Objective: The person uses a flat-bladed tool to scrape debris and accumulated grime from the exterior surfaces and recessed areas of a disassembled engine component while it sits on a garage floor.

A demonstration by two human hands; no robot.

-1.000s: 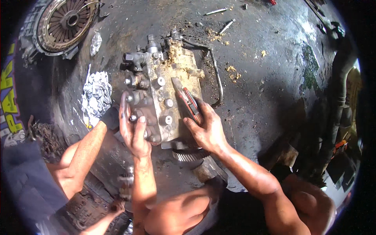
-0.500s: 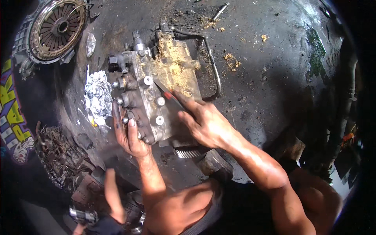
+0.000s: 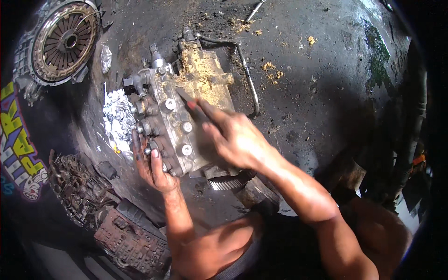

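A diesel injection pump (image 3: 175,126) lies in front of me, its top face caked with yellowish dirt and its left side lined with metal outlet fittings. My left hand (image 3: 157,163) grips the pump's near left corner, thumb and fingers around the lowest fittings. In my right hand (image 3: 233,135) is a scraper (image 3: 186,97) with a narrow grey blade and a red mark near the handle. Its tip rests on the pump's upper face, beside the dirt-covered part. Most of the handle is hidden by my fingers. A toothed gear (image 3: 226,183) shows at the pump's near end.
Crumpled foil-like sheeting (image 3: 117,114) lies left of the pump. A clutch assembly (image 3: 65,44) stands at the far left, greasy engine parts (image 3: 133,245) at the near left. A bent metal pipe (image 3: 249,79) runs along the pump's right side. Dirt crumbs (image 3: 271,71) and a bolt (image 3: 254,11) lie beyond.
The scraper's tip has shifted slightly left and up along the pump. The view has moved a little. Another person's arm at the lower left is gone from view.
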